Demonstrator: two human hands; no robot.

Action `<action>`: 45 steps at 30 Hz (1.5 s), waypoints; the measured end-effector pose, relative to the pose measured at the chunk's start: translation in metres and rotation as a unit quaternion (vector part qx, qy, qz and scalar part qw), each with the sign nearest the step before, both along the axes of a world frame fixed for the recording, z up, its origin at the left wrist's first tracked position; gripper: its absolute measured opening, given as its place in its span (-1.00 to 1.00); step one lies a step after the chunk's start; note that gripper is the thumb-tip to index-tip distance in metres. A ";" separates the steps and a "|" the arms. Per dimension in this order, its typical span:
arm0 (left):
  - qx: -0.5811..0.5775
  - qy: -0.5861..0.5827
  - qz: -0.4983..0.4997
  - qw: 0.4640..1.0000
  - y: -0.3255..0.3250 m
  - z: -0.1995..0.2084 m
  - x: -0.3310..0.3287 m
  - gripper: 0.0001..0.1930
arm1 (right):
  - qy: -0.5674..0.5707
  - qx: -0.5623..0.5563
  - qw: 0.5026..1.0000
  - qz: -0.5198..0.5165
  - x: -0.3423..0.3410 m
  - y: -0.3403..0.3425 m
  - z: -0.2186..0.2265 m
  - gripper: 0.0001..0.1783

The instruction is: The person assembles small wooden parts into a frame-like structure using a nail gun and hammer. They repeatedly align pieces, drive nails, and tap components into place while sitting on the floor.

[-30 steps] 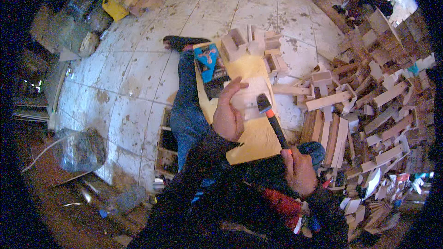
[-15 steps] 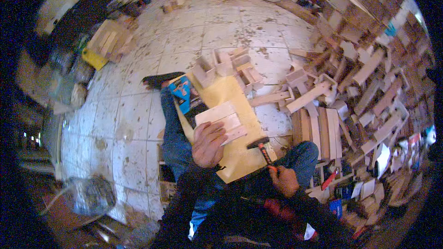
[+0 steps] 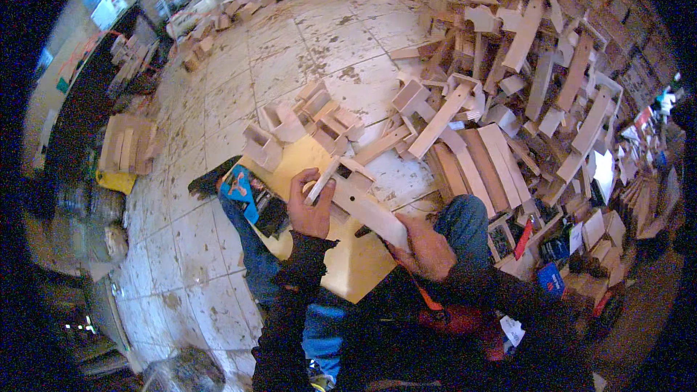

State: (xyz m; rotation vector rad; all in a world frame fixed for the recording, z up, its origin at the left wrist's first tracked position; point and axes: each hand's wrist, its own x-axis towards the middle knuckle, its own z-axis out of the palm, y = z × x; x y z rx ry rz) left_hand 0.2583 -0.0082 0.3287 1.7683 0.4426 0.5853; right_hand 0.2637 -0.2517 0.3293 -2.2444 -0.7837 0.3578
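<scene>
I hold one wooden piece [image 3: 374,219] over my lap: a long flat board with a dark round hole and a small box-like frame at its far left end. My left hand [image 3: 311,207] is closed on the frame's side, fingers wrapped round its wall. The board's near right end is gripped by my right hand [image 3: 428,250]. Beneath lies a yellow board [image 3: 356,272] across my legs. An orange hammer handle [image 3: 428,295] shows below my right hand; the board and hand hide much of the hammer. A blue packet [image 3: 241,192] rests at the yellow board's left edge.
Several small wooden boxes [image 3: 319,116] stand past the yellow board. A large heap of similar wooden pieces [image 3: 523,36] fills the right side, with stacked planks [image 3: 483,167] by my right knee. Tied boards [image 3: 127,144] sit at far left on the stained tile floor [image 3: 218,109].
The flat slatted wooden piece has left my left hand. Both hands now hold a long board with a box-shaped end. My right hand has let go of the hammer. The view has turned right.
</scene>
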 end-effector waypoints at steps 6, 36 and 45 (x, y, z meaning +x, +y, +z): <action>0.169 0.055 0.102 0.979 0.052 -0.060 0.038 -0.34 | -0.185 0.034 0.974 -0.125 0.105 0.004 -0.025 -0.35; 0.507 0.081 0.272 0.814 0.183 -0.099 0.070 -0.79 | -0.044 -0.245 0.883 -0.398 0.160 -0.271 -0.179 -0.33; 0.539 -0.125 0.117 0.825 0.045 -0.010 0.025 -0.72 | 0.021 -0.335 0.881 -0.333 0.178 -0.277 -0.150 -0.27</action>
